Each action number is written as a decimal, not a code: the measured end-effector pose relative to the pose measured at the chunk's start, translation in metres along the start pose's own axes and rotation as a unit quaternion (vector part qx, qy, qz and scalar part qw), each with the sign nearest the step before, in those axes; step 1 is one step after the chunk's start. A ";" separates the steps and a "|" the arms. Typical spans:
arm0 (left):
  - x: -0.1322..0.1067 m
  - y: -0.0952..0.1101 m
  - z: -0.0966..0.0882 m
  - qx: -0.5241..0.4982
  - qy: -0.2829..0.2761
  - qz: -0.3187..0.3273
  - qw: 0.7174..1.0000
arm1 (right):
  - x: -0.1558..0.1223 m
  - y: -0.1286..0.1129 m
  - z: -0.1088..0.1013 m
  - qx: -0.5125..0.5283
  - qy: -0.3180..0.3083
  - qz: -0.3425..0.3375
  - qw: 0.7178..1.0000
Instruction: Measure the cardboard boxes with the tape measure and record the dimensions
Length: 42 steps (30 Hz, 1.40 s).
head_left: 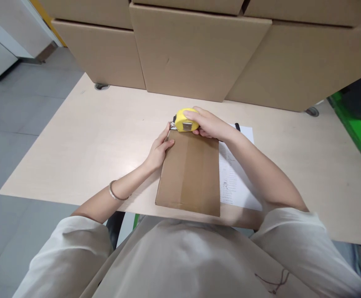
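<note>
A taped brown cardboard box (192,174) lies on the table in front of my body. My left hand (161,150) grips its far left corner, thumb on the top face and fingers along the side. The left index fingertip meets the metal end of a yellow tape measure (186,120). My right hand (208,123) is closed around the tape measure's case, at the far edge of the box. Little of the blade shows, and the right fingers are partly hidden behind the case.
A printed sheet of paper (239,178) lies partly under the right forearm, with a black object (237,127) at its top. Large stacked cardboard boxes (195,54) line the back of the pale table (106,145). Something green (354,124) stands beyond the right edge.
</note>
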<state>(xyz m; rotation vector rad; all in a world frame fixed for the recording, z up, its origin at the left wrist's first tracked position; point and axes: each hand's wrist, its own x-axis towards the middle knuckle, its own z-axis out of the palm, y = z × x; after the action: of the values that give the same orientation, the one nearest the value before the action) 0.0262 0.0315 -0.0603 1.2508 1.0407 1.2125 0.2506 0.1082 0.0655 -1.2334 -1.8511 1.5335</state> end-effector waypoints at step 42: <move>0.000 -0.002 0.000 0.028 0.002 0.023 0.999 | 0.001 -0.016 0.015 -0.060 0.034 -0.006 0.998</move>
<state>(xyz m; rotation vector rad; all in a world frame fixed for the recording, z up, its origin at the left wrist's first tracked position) 0.0263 0.0315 -0.0626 1.3221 1.0601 1.2290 0.2329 0.1013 0.0756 -1.3075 -1.9282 1.3742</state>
